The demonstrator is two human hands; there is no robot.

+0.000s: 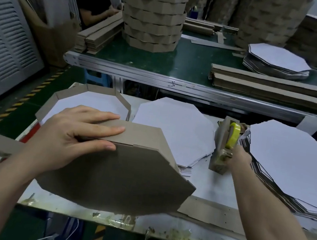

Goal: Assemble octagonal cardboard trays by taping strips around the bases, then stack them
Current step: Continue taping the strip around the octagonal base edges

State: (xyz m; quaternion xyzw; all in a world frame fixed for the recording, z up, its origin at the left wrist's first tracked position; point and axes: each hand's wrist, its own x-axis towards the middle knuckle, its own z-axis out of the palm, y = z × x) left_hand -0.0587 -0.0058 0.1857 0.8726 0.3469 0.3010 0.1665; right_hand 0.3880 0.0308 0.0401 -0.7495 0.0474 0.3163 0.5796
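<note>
Head view: pinched the tray (118, 175) by its rim with the left hand (70, 136), tilted over the worktop (215, 188). Had the right hand (238, 157) at the tape dispenser (222, 148); could not tell its grip. Judged light, stiff, crease-prone; best taken at rim

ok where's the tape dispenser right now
In the head view the tape dispenser stands right of centre on the near table, between two stacks of white octagonal bases, with the right hand at its handle.

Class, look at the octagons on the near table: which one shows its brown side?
The tilted octagon gripped by the left hand; the flat stacks beside it and the tray behind show white.
</note>
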